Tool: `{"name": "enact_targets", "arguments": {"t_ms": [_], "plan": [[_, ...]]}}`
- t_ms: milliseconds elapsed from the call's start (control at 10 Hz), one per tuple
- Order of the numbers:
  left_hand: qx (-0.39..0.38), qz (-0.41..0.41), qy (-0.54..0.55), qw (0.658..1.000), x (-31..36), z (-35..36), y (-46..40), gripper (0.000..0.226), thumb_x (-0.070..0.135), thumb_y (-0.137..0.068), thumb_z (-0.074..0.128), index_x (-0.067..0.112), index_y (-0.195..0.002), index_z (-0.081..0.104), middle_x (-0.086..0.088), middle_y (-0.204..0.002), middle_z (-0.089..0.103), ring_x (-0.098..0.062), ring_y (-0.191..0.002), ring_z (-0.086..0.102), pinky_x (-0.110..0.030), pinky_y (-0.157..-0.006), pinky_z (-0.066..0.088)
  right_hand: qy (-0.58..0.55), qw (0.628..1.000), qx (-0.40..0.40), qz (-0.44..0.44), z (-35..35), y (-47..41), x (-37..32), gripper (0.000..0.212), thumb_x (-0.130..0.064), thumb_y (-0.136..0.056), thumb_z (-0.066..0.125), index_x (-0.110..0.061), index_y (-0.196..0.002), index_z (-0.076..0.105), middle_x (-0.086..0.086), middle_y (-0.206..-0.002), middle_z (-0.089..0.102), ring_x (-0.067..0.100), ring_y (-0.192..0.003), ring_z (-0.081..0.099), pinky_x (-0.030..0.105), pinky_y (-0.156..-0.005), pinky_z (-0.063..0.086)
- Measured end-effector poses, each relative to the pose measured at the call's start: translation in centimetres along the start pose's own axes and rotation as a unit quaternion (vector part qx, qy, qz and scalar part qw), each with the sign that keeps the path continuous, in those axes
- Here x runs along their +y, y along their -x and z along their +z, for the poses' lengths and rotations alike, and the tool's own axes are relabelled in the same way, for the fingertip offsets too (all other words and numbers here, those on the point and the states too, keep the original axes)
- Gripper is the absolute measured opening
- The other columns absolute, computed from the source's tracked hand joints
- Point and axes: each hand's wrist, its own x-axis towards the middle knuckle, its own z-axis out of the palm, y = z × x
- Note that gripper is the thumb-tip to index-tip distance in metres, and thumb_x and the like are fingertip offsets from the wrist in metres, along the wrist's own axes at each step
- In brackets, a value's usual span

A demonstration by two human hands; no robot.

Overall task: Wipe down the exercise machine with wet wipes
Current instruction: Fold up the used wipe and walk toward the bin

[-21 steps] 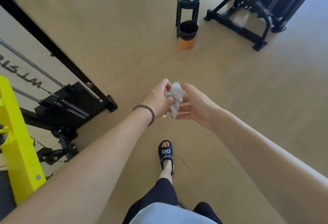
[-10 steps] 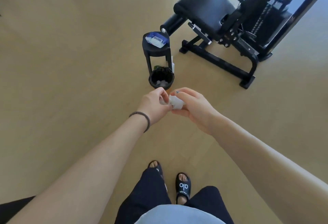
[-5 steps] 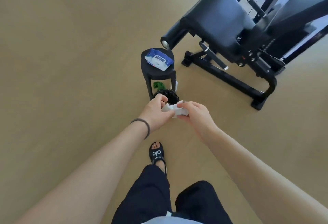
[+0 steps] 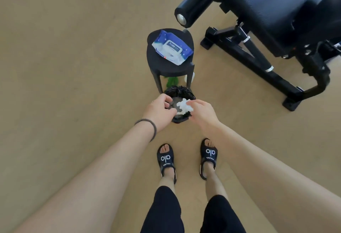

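A crumpled white used wipe [image 4: 183,106] hangs over the mouth of a small black-lined bin [image 4: 181,91] on the floor. My right hand [image 4: 202,112] pinches its right edge with the fingertips. Just left of the wipe, over the bin's rim, my left hand [image 4: 159,111] has its fingers loosely apart and holds nothing. A blue pack of wet wipes [image 4: 172,47] lies on a round black stool [image 4: 160,64] right behind the bin. The black exercise machine [image 4: 276,2] fills the upper right, its padded roller [image 4: 191,13] pointing toward the stool.
The machine's black base frame [image 4: 258,63] runs across the floor to the right of the stool. Something green [image 4: 171,81] lies under the stool. My feet in black sandals [image 4: 167,160] stand just short of the bin on a tan wood floor.
I have walked up to the stool and bin, which now lie under my hands. My left hand has let go of the wipe and drawn apart from the right.
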Motion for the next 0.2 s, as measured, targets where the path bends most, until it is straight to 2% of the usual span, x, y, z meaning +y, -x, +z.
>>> {"name": "enact_targets", "arguments": {"t_ms": [100, 200], "plan": [[-0.001, -0.015, 0.015, 1.000, 0.0, 0.7, -2.3, 0.026, 0.021, -0.093, 0.061, 0.025, -0.118, 0.056, 0.004, -0.115, 0.058, -0.016, -0.103, 0.059, -0.030, -0.082, 0.051, 0.028, 0.999, -0.014, 0.013, -0.4, -2.9, 0.4, 0.032, -0.027, -0.091, 0.051, -0.025, -0.114, 0.073, -0.004, -0.096, 0.065, 0.020, -0.085, 0.059, 0.042, -0.088, 0.054], [0.009, -0.015, 0.023, 1.000, 0.3, 0.6, -3.3, 0.023, 0.021, -0.092, 0.062, 0.026, -0.114, 0.057, 0.005, -0.113, 0.059, -0.014, -0.102, 0.060, -0.032, -0.086, 0.053, 0.007, 0.999, 0.000, 0.038, -1.9, -3.7, -0.3, 0.036, -0.017, -0.096, 0.049, -0.016, -0.129, 0.063, 0.007, -0.104, 0.063, 0.023, -0.084, 0.060, 0.037, -0.072, 0.053]]}}
